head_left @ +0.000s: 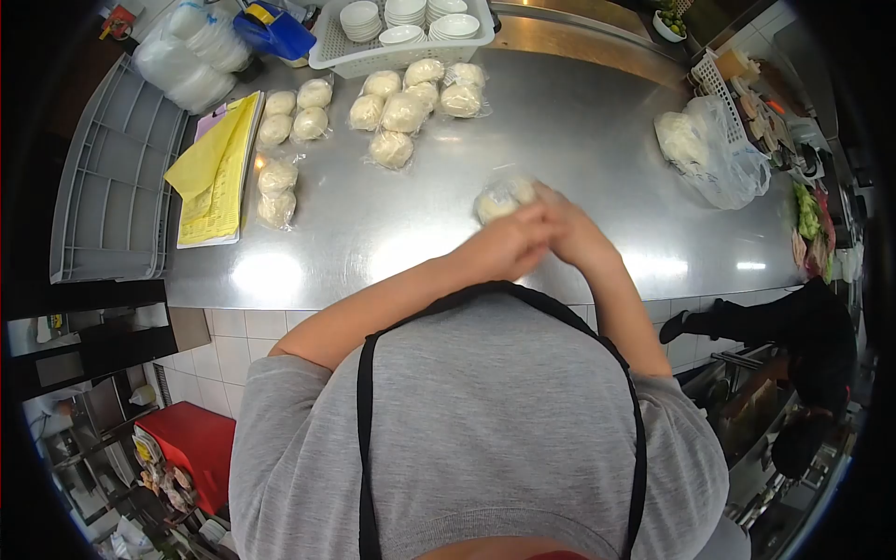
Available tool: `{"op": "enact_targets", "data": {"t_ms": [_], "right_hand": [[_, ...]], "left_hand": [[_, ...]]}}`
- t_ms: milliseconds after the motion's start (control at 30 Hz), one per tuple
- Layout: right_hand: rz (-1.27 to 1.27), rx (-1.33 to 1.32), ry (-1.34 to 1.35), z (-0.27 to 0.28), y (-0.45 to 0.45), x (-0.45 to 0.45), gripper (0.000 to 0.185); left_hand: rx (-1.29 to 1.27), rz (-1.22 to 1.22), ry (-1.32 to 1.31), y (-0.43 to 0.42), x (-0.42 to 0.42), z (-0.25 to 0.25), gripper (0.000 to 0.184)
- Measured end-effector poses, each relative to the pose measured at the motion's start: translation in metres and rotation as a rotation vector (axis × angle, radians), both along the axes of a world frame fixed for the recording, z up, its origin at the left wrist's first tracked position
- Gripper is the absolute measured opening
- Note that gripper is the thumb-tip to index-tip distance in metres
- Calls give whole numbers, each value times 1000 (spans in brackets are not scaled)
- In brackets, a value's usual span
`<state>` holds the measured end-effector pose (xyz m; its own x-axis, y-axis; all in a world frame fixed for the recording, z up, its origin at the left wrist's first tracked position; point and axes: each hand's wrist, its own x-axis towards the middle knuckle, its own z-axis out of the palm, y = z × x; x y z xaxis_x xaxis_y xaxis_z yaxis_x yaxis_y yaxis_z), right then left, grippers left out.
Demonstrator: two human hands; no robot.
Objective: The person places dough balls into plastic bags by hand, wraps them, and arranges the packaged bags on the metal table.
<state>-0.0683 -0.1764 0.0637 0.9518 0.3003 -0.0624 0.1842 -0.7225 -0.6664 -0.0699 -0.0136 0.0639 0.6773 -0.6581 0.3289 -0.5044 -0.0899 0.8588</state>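
A clear plastic bag of pale dough balls (504, 200) rests on the steel worktop just beyond my hands. My left hand (511, 245) is closed at its near end, fingers pinched together. Against it, my right hand (571, 229) is closed too, its fingers curled over the bag's near right side. The part of the bag between my fingers is hidden and slightly blurred. Farther off sits a cluster of similar bagged dough balls (404, 112). More bagged dough balls (276, 192) lie to the left, beside a paper pad.
A white crate of stacked bowls (401, 62) stands at the back. At left are a yellow-sheeted pad (219, 177) and a grey crate (117, 177). A plastic bag of white dough (695, 140) lies at right. Behind on the right is another person in dark clothes (803, 336).
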Motion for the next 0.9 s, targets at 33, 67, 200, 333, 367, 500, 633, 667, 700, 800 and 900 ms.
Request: {"op": "enact_targets", "data": {"t_ms": [33,67,200,333,367,500,633,667,700,800,900], "right_hand": [[-68,27,67,-11,-7,-7,39],[-44,51,-137,-50,-22,-10,45],[-79,354,-66,-67,-40,-31,46],[-315,564,264,-68,-29,-34,49],[-397,551,371,-65,-25,-35,48],[-511,576,485,-60,-8,-26,51],[-361,755,275,-70,-9,-27,51],[-321,744,252,-67,-7,-28,51],[-318,745,253,-75,-5,-29,51],[-219,864,10,-98,2,-28,52],[-327,1026,45,-99,5,-23,45]], "left_hand": [[-20,-208,169,-2,-2,-8,35],[-23,-211,170,1,0,-2,35],[35,-51,473,17,25,-10,26],[129,374,268,23,69,-68,35],[274,417,244,24,74,-86,37],[174,162,557,17,63,-93,46],[110,42,683,30,52,-73,73],[110,45,684,31,52,-73,73],[87,12,663,32,52,-74,80],[65,-47,685,33,50,-68,89],[61,-66,741,31,49,-67,89]]}}
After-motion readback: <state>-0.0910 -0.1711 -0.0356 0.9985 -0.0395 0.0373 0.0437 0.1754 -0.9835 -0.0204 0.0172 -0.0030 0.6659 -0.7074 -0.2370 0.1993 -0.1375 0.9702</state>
